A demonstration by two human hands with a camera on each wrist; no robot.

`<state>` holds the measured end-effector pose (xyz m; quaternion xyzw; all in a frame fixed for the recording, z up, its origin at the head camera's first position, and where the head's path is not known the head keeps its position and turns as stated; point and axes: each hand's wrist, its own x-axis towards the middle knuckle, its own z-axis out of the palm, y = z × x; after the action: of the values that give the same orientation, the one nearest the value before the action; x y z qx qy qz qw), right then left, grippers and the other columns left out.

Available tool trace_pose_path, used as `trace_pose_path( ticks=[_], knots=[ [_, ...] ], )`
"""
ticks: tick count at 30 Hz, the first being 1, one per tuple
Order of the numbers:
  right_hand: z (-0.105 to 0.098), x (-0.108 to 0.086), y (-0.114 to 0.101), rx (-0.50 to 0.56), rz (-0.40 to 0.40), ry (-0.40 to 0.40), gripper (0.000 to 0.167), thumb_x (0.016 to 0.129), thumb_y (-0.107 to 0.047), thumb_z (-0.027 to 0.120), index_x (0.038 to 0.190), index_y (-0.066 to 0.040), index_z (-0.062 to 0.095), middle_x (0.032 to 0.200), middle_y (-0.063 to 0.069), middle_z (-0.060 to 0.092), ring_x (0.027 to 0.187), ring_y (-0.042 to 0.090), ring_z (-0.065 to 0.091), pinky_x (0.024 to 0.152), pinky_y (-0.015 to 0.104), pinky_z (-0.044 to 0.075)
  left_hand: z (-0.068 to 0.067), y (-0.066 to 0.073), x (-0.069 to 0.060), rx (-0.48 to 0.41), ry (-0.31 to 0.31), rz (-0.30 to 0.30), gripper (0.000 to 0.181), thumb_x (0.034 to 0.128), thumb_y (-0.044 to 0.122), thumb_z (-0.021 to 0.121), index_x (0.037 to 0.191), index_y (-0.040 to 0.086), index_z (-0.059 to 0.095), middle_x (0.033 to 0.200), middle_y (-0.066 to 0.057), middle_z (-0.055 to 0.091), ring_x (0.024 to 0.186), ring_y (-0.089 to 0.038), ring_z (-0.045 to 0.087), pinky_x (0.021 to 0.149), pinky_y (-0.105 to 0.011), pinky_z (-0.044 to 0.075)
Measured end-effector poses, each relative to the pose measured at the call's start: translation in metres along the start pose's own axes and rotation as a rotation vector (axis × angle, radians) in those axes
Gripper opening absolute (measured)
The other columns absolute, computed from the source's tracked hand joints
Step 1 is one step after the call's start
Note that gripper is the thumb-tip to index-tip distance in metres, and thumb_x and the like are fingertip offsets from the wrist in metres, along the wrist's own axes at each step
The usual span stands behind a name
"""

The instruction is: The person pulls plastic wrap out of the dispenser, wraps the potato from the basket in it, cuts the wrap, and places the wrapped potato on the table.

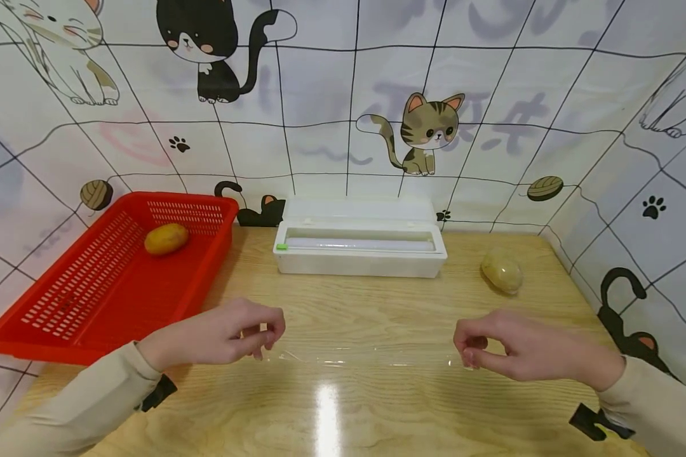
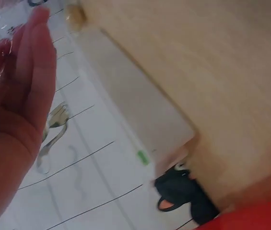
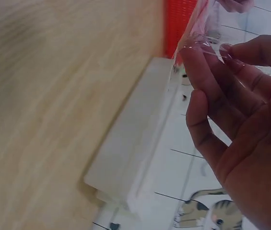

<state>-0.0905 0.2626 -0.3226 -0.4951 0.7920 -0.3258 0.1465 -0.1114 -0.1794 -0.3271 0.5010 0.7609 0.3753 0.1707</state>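
Observation:
A thin sheet of clear cling film (image 1: 334, 363) stretches between the two hands, above the wooden table. Its left end is pinched by the left hand (image 1: 228, 333), its right end by the right hand (image 1: 526, 348). In the right wrist view, the bunched film (image 3: 198, 29) runs from the thumb and fingers toward the other hand. Behind the hands stands a white cling film dispenser (image 1: 357, 263), lid raised, a roll (image 1: 354, 244) inside. A yellowish oval lump wrapped in film (image 1: 502, 271) lies beyond the right hand.
At the left is a red plastic basket (image 1: 137, 304) with perforated sides, holding one yellow oval fruit or vegetable (image 1: 166, 239). A cat-patterned sheet (image 1: 320, 146) covers the walls behind and beside the wooden table (image 1: 251, 406).

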Motion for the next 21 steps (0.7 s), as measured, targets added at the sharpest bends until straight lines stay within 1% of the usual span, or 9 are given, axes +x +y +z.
trace_pose_path(
  ticks=[2, 4, 5, 7, 11, 13, 16, 19, 21],
  knots=[
    [0.009, 0.0, 0.007, 0.015, 0.027, -0.024, 0.02, 0.096, -0.004, 0.058, 0.093, -0.024, 0.056, 0.079, -0.016, 0.056, 0.068, -0.003, 0.052, 0.054, 0.016, 0.043, 0.01, -0.01, -0.002, 0.014, -0.035, -0.021, 0.02, 0.0938, -0.004, 0.052, 0.09, 0.015, 0.054, 0.076, 0.005, 0.056, 0.068, -0.002, 0.061, 0.06, -0.022, 0.052],
    [0.019, 0.0, 0.014, 0.018, 0.044, -0.043, 0.022, 0.094, -0.002, 0.058, 0.093, -0.024, 0.056, 0.081, -0.015, 0.056, 0.071, -0.003, 0.054, 0.056, 0.018, 0.045, 0.021, -0.019, -0.003, 0.055, -0.06, -0.033, 0.023, 0.092, -0.005, 0.053, 0.088, 0.017, 0.054, 0.074, 0.007, 0.056, 0.067, 0.0, 0.057, 0.059, -0.019, 0.049],
    [0.025, -0.001, 0.017, -0.001, 0.048, -0.048, 0.023, 0.094, -0.002, 0.059, 0.093, -0.024, 0.055, 0.081, -0.015, 0.056, 0.072, -0.003, 0.054, 0.057, 0.019, 0.046, 0.026, -0.023, -0.003, 0.081, -0.07, -0.036, 0.023, 0.0908, -0.006, 0.054, 0.087, 0.017, 0.054, 0.073, 0.007, 0.055, 0.066, 0.001, 0.055, 0.059, -0.018, 0.048],
    [0.035, -0.002, 0.023, -0.058, 0.027, -0.048, 0.024, 0.091, 0.0, 0.06, 0.093, -0.023, 0.055, 0.083, -0.015, 0.056, 0.073, -0.004, 0.053, 0.058, 0.019, 0.046, 0.035, -0.031, -0.004, 0.138, -0.086, -0.037, 0.023, 0.0892, -0.005, 0.056, 0.086, 0.017, 0.055, 0.072, 0.009, 0.054, 0.066, 0.001, 0.05, 0.06, -0.016, 0.045],
    [0.056, -0.004, 0.034, -0.189, -0.038, -0.035, 0.022, 0.088, 0.001, 0.062, 0.093, -0.019, 0.057, 0.086, -0.015, 0.053, 0.075, -0.005, 0.051, 0.063, 0.015, 0.045, 0.051, -0.042, -0.005, 0.247, -0.107, -0.019, 0.019, 0.0865, -0.004, 0.06, 0.086, 0.014, 0.057, 0.072, 0.012, 0.05, 0.066, 0.001, 0.045, 0.062, -0.014, 0.042],
    [0.065, -0.005, 0.038, -0.248, -0.059, -0.043, 0.019, 0.088, -0.002, 0.064, 0.093, -0.019, 0.058, 0.087, -0.015, 0.051, 0.075, -0.006, 0.05, 0.065, 0.013, 0.043, 0.056, -0.046, -0.006, 0.295, -0.121, -0.01, 0.018, 0.0858, -0.002, 0.062, 0.085, 0.015, 0.057, 0.071, 0.014, 0.046, 0.066, 0.001, 0.044, 0.062, -0.013, 0.04],
    [0.075, -0.006, 0.043, -0.339, -0.088, -0.055, 0.016, 0.089, -0.008, 0.067, 0.092, -0.021, 0.059, 0.088, -0.016, 0.049, 0.073, -0.006, 0.046, 0.064, 0.01, 0.039, 0.063, -0.049, -0.008, 0.354, -0.14, 0.002, 0.017, 0.0846, 0.002, 0.066, 0.081, 0.017, 0.057, 0.069, 0.014, 0.041, 0.064, 0.001, 0.04, 0.06, -0.011, 0.036],
    [0.083, -0.007, 0.046, -0.415, -0.11, -0.036, 0.017, 0.087, -0.012, 0.07, 0.09, -0.023, 0.059, 0.085, -0.016, 0.046, 0.071, -0.005, 0.043, 0.063, 0.011, 0.038, 0.067, -0.048, -0.009, 0.436, -0.156, 0.007, 0.018, 0.0851, 0.009, 0.068, 0.075, 0.019, 0.055, 0.067, 0.014, 0.037, 0.061, 0.001, 0.036, 0.057, -0.012, 0.032],
    [0.087, -0.008, 0.047, -0.448, -0.113, -0.015, 0.017, 0.085, -0.013, 0.072, 0.089, -0.024, 0.059, 0.083, -0.016, 0.046, 0.071, -0.004, 0.043, 0.064, 0.012, 0.038, 0.07, -0.046, -0.008, 0.491, -0.153, 0.0, 0.023, 0.0872, 0.014, 0.068, 0.069, 0.019, 0.055, 0.064, 0.014, 0.036, 0.058, 0.001, 0.035, 0.056, -0.013, 0.032]
  ],
)
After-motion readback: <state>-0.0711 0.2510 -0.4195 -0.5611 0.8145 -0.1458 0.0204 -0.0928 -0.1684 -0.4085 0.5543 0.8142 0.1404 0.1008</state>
